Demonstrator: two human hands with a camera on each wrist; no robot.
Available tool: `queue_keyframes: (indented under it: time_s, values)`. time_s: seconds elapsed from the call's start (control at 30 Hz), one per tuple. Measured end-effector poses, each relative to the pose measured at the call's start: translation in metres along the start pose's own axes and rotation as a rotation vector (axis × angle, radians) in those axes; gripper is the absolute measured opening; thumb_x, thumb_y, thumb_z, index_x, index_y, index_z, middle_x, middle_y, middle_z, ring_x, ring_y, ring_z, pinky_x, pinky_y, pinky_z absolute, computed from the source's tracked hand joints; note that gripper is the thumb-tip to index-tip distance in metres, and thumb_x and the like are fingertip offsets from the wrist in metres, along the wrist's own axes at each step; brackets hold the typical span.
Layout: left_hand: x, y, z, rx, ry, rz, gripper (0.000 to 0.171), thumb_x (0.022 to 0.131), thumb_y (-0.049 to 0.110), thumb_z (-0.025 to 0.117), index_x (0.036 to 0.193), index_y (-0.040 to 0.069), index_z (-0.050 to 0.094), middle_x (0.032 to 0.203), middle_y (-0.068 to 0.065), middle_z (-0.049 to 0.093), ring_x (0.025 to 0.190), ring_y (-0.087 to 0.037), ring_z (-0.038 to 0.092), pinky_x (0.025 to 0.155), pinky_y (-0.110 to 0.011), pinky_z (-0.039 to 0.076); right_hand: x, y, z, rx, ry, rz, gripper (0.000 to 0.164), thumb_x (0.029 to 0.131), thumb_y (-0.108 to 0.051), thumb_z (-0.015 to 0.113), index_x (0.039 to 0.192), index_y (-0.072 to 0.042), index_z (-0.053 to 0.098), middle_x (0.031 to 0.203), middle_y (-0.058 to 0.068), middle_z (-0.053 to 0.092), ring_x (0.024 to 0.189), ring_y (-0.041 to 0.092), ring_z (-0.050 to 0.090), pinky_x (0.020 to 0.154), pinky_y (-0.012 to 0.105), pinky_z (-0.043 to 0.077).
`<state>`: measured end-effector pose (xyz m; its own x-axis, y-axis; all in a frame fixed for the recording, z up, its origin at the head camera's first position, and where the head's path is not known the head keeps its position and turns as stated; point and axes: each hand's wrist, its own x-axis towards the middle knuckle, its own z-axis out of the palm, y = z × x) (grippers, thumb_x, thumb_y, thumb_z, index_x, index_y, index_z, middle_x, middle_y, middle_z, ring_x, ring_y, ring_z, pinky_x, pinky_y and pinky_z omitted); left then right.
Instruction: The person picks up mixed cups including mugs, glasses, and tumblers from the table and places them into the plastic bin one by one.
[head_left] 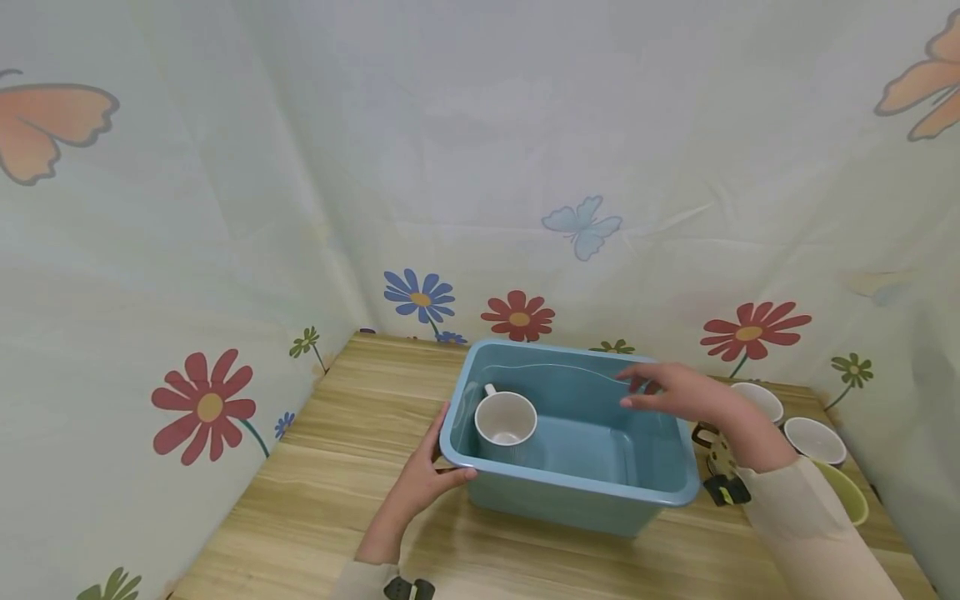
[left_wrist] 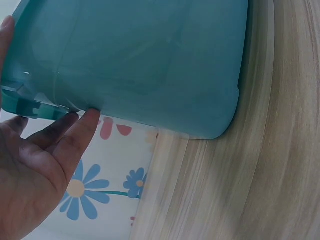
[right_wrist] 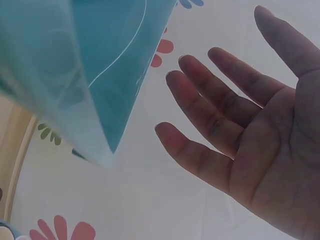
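A blue plastic bin (head_left: pixel 555 493) stands on the wooden table. Inside it, at the left end, sits a white mug (head_left: pixel 506 419), handle toward the back. My left hand (head_left: pixel 422 482) holds the bin's left front corner, thumb at the front rim and fingers along the left side; in the left wrist view the fingers (left_wrist: pixel 75 142) touch the bin's wall just under the rim. Over the bin's right end hovers my right hand (head_left: pixel 671 392), holding nothing. Its fingers are spread and slightly bent in the right wrist view, apart from the bin (right_wrist: pixel 120 65).
Right of the bin, partly behind my right arm, stand a white cup (head_left: pixel 759 403), a second white cup (head_left: pixel 815 442) and a yellow-green cup or bowl (head_left: pixel 843 492). A dark handle (head_left: pixel 703 434) shows beside the bin. A flower-printed curtain (head_left: pixel 480 167) hangs behind the table (head_left: pixel 360 400).
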<state>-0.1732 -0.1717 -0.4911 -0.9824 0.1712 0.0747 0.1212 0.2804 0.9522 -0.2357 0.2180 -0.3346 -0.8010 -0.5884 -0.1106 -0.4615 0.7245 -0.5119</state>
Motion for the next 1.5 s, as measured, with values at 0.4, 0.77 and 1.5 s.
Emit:
queue_keyframes:
  time_s: [0.4, 0.77, 1.5]
  values:
    - [0.000, 0.000, 0.000, -0.004, 0.002, -0.012, 0.112, 0.081, 0.038, 0.088, 0.166, 0.025, 0.017, 0.171, -0.017, 0.024, 0.145, -0.047, 0.044, 0.104, -0.059, 0.054, -0.020, 0.012, 0.005, -0.002, 0.040, 0.033, 0.055, 0.096, -0.034, 0.071, 0.135, 0.003, 0.060, 0.113, 0.014, 0.071, 0.102, 0.027, 0.068, 0.081, 0.041, 0.060]
    - [0.000, 0.000, 0.000, -0.003, -0.003, -0.010, 0.112, 0.080, 0.040, 0.088, 0.166, 0.025, 0.017, 0.171, -0.016, 0.024, 0.146, -0.047, 0.043, 0.104, -0.059, 0.054, -0.037, 0.026, 0.010, 0.050, 0.096, 0.063, 0.055, 0.097, -0.032, 0.070, 0.137, 0.005, 0.058, 0.115, 0.016, 0.071, 0.101, 0.026, 0.069, 0.079, 0.037, 0.061]
    - [0.001, -0.002, 0.000, -0.004, 0.000, -0.008, 0.111, 0.081, 0.038, 0.088, 0.165, 0.028, 0.017, 0.172, -0.015, 0.023, 0.146, -0.047, 0.043, 0.103, -0.057, 0.055, -0.071, 0.042, 0.000, -0.026, 0.226, 0.124, 0.049, 0.096, -0.024, 0.071, 0.134, 0.004, 0.060, 0.118, 0.023, 0.070, 0.101, 0.033, 0.069, 0.078, 0.046, 0.060]
